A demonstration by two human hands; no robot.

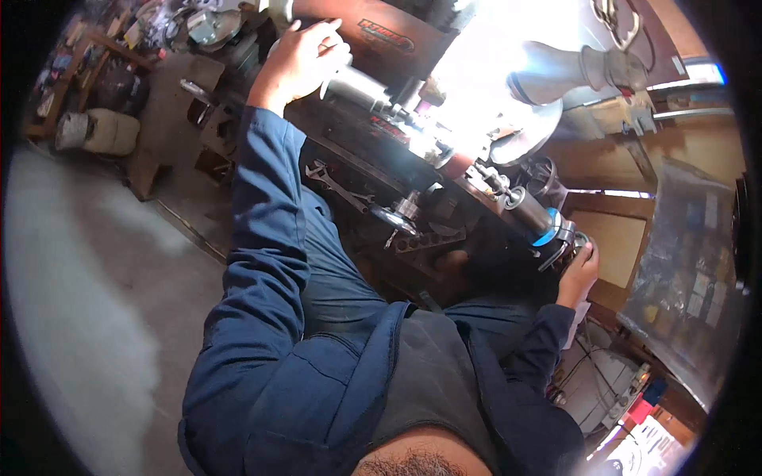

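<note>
A small metal lathe runs slantwise in front of me. My left hand [308, 59] is at its red headstock cover [373, 36], next to a silver cylinder [357, 87]; its fingers are bent but apart, and I see nothing held in them. My right hand [578, 276] is closed round the handwheel [579, 240] at the tailstock's end, largely hiding it. The dark tailstock barrel [529, 213] has a blue band [548, 228]. Between headstock and tailstock, glare washes out the work area. A crank wheel [397, 220] sticks out from the lathe's front.
Wrenches [341, 186] lie below the lathe bed. A large turned, baluster-shaped piece [559, 71] stands beyond the glare. At left are a beige canister [111, 131] and cluttered shelving. A clear plastic sheet [679, 270] hangs at right, with cables [599, 373] below it.
</note>
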